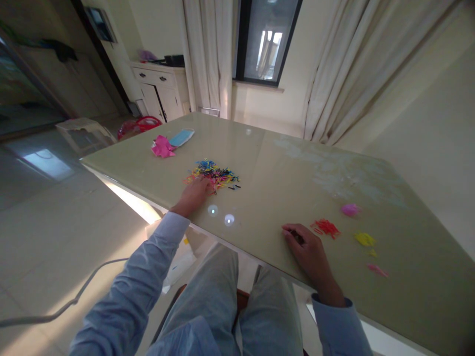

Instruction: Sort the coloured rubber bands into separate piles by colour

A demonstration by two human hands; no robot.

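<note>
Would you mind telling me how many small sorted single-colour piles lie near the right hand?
4: red pile beside the right hand, pink pile beyond, yellow pile further right, light pink pile nearest the table edge.

Long light-blue shirt sleeves (148,267) with buttoned cuffs, pale grey trousers (237,301), 2 bare hands

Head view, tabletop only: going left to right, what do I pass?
Pink wrapper → blue mask → left hand → mixed colourful pile → right hand → red pile → pink pile → yellow pile.
</note>
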